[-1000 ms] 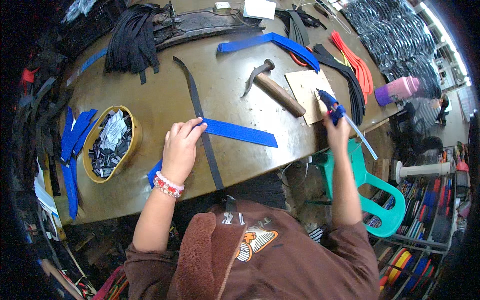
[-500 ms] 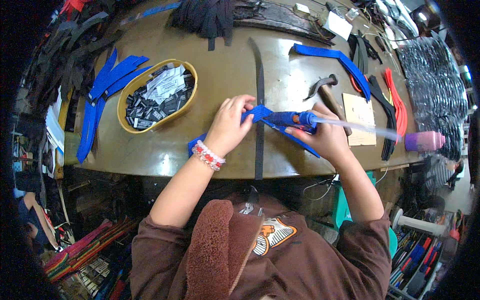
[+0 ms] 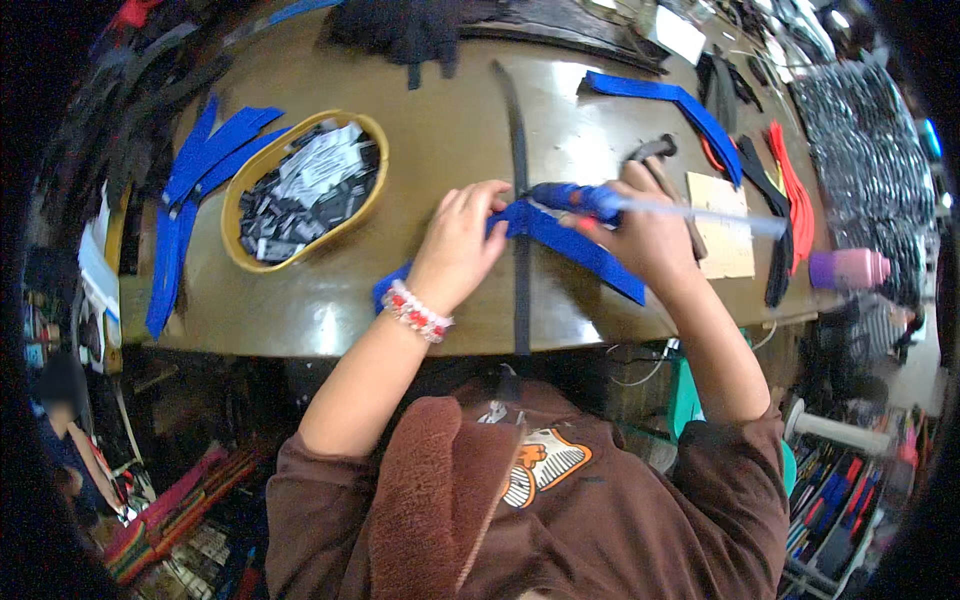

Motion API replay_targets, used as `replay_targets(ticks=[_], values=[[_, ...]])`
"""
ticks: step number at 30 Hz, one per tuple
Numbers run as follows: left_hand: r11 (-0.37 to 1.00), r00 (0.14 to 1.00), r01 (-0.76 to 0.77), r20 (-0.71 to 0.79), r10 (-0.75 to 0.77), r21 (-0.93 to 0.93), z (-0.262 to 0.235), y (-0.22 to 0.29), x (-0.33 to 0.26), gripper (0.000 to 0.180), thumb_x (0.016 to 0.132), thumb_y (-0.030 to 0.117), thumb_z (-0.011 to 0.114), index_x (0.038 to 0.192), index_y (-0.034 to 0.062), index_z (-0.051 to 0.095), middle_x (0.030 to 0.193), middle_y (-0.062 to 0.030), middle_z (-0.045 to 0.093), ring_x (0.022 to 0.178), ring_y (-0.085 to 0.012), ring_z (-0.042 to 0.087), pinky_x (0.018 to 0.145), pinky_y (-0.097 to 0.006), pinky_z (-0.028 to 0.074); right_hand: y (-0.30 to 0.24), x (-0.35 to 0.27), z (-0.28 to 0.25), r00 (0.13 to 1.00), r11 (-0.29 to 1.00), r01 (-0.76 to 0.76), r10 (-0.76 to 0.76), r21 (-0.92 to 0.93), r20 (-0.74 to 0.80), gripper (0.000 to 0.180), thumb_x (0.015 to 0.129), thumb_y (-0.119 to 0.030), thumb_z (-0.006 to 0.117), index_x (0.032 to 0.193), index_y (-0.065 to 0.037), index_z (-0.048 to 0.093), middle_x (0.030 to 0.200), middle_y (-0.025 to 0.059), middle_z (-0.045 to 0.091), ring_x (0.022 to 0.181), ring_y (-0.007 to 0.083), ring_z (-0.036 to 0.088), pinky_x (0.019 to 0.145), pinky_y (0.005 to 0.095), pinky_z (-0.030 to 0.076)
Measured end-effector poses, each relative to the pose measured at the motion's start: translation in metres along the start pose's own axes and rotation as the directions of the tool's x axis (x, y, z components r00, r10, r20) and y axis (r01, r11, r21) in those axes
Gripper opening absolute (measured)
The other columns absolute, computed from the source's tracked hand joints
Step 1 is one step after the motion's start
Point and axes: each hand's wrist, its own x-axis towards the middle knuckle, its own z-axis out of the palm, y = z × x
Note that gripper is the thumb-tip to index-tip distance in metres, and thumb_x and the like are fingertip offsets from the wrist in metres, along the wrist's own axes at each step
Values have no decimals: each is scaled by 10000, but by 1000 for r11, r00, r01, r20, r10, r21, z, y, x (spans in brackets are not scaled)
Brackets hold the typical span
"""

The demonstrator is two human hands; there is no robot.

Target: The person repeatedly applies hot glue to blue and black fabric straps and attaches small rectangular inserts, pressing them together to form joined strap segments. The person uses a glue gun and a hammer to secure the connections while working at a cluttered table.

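My right hand (image 3: 645, 230) is wrapped round a blue glue gun (image 3: 575, 198), a long translucent glue stick (image 3: 700, 210) jutting from its back end. The gun's nozzle points left, toward the fold of a blue strap (image 3: 595, 258) that lies bent on the table. My left hand (image 3: 460, 235) holds down the strap's left part between thumb and fingers, and a beaded bracelet circles that wrist. Under the bend, a long narrow black strip (image 3: 521, 310) runs from the far side to the table's front edge. Whether glue is on the strap is too small to tell.
On the left stands a yellow basket (image 3: 232, 215) of small black and white tags, beside blue straps (image 3: 178, 225). To the right are a hammer (image 3: 680, 205), a cardboard piece (image 3: 722, 240), another blue strap (image 3: 705, 115), red strips (image 3: 792, 200) and a pink-purple bottle (image 3: 848, 270).
My right hand has raised the glue gun slightly and moved it away from me, its nozzle now at the strap's bend. The strap's right part shows more fully. My left hand stays nearly in place.
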Motion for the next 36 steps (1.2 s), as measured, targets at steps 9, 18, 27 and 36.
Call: replay_targets(ticks=[9, 18, 27, 36], values=[[999, 997, 36, 70, -35, -12, -4, 5, 5, 394, 778, 12, 628, 1159, 43, 532, 971, -94, 619, 881, -221, 582, 794, -342, 485, 143, -116, 29, 436, 653, -528, 757, 543, -486, 364, 879, -315, 646, 1053, 5, 637, 895, 135, 648, 831, 237, 602, 777, 337, 459], [933, 996, -81, -11, 90, 350, -80, 40, 1, 222, 835, 103, 601, 1046, 34, 610, 934, -144, 626, 896, -309, 600, 826, -381, 478, 84, -171, 52, 471, 841, -379, 535, 387, -701, 359, 873, -159, 651, 1141, 19, 491, 933, 34, 436, 806, 134, 418, 737, 272, 384], [690, 951, 310, -201, -236, 654, -208, -35, 22, 133, 788, 79, 636, 882, -5, 678, 805, -180, 672, 753, -286, 669, 699, -355, 515, 49, -135, 79, 716, 922, -95, 326, 376, -617, 124, 856, -23, 578, 976, 7, 580, 871, 69, 505, 707, 147, 461, 646, 269, 399], [506, 897, 353, -131, -423, 787, -190, -58, -5, 155, 784, 143, 662, 865, 12, 679, 799, -190, 670, 731, -320, 664, 691, -388, 527, 46, -134, 76, 773, 971, -90, 209, 223, -599, 88, 839, -6, 584, 926, 1, 594, 881, 100, 549, 731, 195, 514, 631, 279, 426]])
